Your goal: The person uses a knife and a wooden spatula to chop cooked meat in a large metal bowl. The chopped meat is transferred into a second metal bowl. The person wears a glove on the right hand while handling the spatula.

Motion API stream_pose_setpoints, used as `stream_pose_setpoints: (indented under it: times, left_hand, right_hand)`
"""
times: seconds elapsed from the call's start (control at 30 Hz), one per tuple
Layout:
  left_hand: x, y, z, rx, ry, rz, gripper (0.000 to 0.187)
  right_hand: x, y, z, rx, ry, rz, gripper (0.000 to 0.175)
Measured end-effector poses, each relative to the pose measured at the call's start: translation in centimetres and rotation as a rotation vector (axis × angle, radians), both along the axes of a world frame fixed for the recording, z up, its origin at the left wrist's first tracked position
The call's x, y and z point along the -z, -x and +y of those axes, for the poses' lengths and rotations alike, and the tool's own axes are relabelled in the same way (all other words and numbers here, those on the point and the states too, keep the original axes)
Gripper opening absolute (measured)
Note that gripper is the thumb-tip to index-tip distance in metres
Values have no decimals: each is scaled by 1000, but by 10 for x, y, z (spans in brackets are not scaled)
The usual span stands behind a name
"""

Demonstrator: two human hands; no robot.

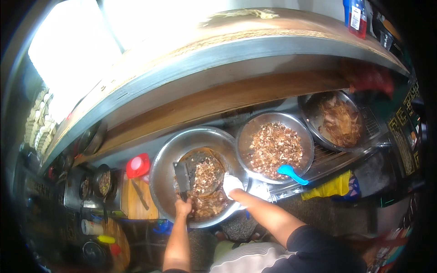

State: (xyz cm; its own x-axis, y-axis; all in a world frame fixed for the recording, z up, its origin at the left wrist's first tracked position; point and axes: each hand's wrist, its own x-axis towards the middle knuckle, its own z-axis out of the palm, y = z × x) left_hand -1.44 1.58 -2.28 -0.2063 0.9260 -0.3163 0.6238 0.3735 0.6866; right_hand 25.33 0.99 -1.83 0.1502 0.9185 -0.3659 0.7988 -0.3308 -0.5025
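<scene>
My left hand (183, 206) grips the handle of a broad-bladed cleaver (182, 175) at the left of a round chopping board (195, 157). The board sits inside a large steel basin (159, 184). A heap of chopped meat (205, 174) covers its middle, beside the blade. Larger browned meat pieces (208, 206) lie in the basin at the board's near side. My right hand (233, 185), in a white glove, is at the board's right edge; its fingers are too unclear to tell whether they grip anything.
Right of the basin, a steel bowl (240, 150) holds chopped meat and a blue scoop (292, 174). Beyond it another bowl (305, 128) contains large meat pieces. At left, a knife (140, 194) lies on a wooden board (131, 204), near pans (103, 181). A counter ledge (245, 47) spans the back.
</scene>
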Motion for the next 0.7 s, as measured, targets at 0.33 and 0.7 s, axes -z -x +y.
stream_pose_setpoints:
  times: [0.33,0.7]
  left_hand:
    - [65,-60,-6,439,82,212,49]
    - [42,24,12,427,342,-628,9]
  right_hand:
    - [33,66,-12,56,155,-29,50]
    - [-21,78,-74,351,-87,179,53]
